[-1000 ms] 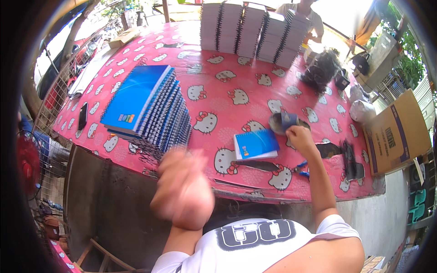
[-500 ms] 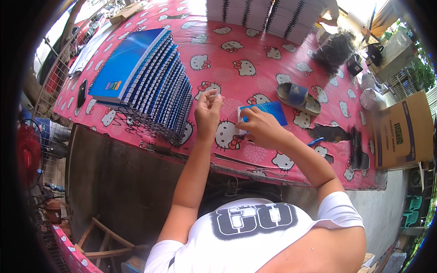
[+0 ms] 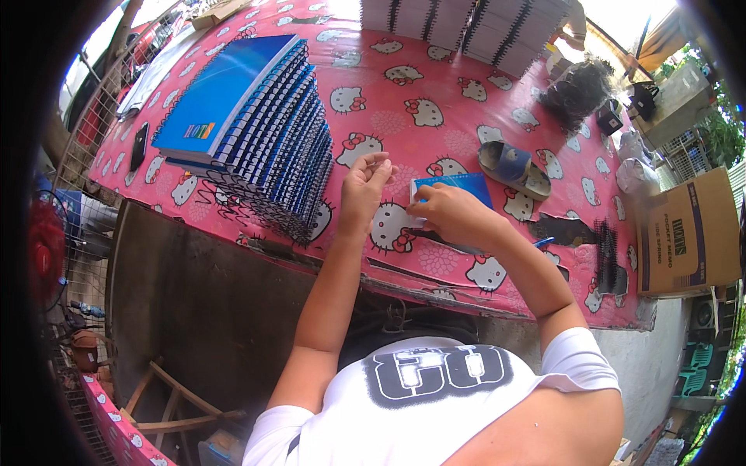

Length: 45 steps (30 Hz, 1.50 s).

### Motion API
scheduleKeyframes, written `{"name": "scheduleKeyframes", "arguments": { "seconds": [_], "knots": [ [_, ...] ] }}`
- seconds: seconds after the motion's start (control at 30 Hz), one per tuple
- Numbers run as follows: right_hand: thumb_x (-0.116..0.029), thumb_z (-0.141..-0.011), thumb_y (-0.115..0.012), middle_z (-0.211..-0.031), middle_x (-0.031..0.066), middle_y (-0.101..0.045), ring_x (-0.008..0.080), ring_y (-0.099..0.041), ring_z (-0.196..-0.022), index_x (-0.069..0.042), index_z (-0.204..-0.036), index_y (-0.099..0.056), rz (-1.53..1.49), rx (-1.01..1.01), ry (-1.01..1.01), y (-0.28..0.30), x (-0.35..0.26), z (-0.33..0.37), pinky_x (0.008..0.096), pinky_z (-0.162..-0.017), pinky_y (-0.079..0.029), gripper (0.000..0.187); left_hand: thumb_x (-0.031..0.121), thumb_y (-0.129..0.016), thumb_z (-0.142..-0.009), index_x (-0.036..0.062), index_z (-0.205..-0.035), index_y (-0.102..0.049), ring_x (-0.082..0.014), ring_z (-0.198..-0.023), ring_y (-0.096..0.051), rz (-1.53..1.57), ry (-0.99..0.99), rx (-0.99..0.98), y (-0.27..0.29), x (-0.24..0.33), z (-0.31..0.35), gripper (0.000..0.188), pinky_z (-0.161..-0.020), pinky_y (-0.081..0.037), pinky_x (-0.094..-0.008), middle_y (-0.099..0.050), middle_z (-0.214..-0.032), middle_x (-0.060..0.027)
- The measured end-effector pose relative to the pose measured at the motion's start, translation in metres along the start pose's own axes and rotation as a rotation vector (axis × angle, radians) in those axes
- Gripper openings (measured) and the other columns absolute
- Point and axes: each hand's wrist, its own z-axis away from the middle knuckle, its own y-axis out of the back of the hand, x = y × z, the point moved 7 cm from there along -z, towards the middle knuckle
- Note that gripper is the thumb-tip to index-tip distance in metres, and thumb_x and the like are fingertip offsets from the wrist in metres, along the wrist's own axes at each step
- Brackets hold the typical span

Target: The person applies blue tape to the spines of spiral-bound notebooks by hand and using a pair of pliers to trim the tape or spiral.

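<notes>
A small blue notebook with a white left edge lies on the table before me. My right hand reaches over it, thumb and fingers pinched at its left edge and covering part of it. To the left, my left hand is raised a little above the tabletop, its thumb and fingertips pressed together. Whatever is between those fingertips is too small to make out. Beside the left hand stands a tall stack of blue spiral notebooks, their black coils facing me.
The pink patterned tablecloth is torn along the front. A slipper, a blue pen and a dark bundle lie rightward. White spiral-bound stacks stand at the back, a cardboard box at right, a phone at left.
My left hand has shifted slightly right, still pinched. The right hand stays at the notebook's left edge, its fingers drawn closer together. The view has tilted slightly.
</notes>
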Motion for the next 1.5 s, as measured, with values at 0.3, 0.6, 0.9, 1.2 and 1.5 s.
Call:
{"name": "scheduleKeyframes", "arguments": {
  "seconds": [0.3, 0.6, 0.9, 1.2, 1.5],
  "knots": [
    [0.004, -0.075, -0.061, -0.102, 0.0163, -0.058, 0.0345, -0.06, -0.096, -0.004, -0.106, -0.06, -0.007, -0.024, 0.004, 0.008, -0.002, -0.001, 0.0429, -0.08, -0.05, 0.033, 0.013, -0.06, -0.093, 0.0005, -0.111, -0.057, -0.0139, -0.077, -0.063, 0.154, 0.033, 0.027, 0.008, -0.008, -0.006, 0.023, -0.072, -0.052, -0.0244, -0.067, -0.09, -0.0088],
    [0.005, -0.079, -0.055, -0.096, 0.0178, -0.064, 0.0354, -0.064, -0.08, -0.008, -0.122, -0.056, -0.261, 0.609, -0.099, 0.058, 0.022, 0.04, 0.0444, -0.069, -0.052, 0.045, 0.044, -0.057, -0.094, 0.0073, -0.125, -0.041, -0.0238, -0.075, -0.068, 0.391, 0.522, -0.427, -0.037, -0.007, 0.035, 0.05, -0.06, -0.057, -0.03, -0.064, -0.095, -0.0156],
    [-0.014, -0.074, -0.079, -0.117, 0.0148, -0.057, 0.0307, -0.058, -0.108, -0.005, -0.131, -0.045, -0.019, 0.974, -0.261, 0.068, 0.043, 0.104, 0.04, -0.096, -0.045, 0.068, -0.001, -0.064, -0.087, 0.0045, -0.111, -0.059, -0.0092, -0.082, -0.06, -0.186, -0.178, -0.357, -0.06, 0.006, 0.023, 0.025, -0.067, -0.053, -0.0244, -0.064, -0.099, -0.0058],
    [0.011, -0.081, -0.064, -0.095, 0.0028, -0.056, 0.0102, -0.054, -0.092, -0.007, -0.111, -0.045, -1.056, 0.904, -0.25, 0.009, 0.077, 0.091, 0.0263, -0.085, -0.044, 0.04, -0.01, -0.056, -0.086, 0.0094, -0.131, -0.049, -0.0252, -0.109, -0.059, -0.504, -0.61, -0.242, -0.064, 0.036, 0.039, 0.049, -0.085, -0.051, -0.0333, -0.059, -0.118, -0.013],
    [0.006, -0.081, -0.07, -0.093, -0.0012, -0.054, 0.0077, -0.052, -0.087, -0.009, -0.105, -0.047, -1.154, 0.827, -0.461, -0.021, 0.083, 0.072, 0.0235, -0.078, -0.044, 0.037, -0.007, -0.06, -0.085, 0.0133, -0.14, -0.04, -0.0248, -0.114, -0.052, -0.612, -0.488, -0.218, -0.064, 0.021, 0.038, 0.062, -0.089, -0.045, -0.0342, -0.05, -0.124, -0.0139]
  ]
}}
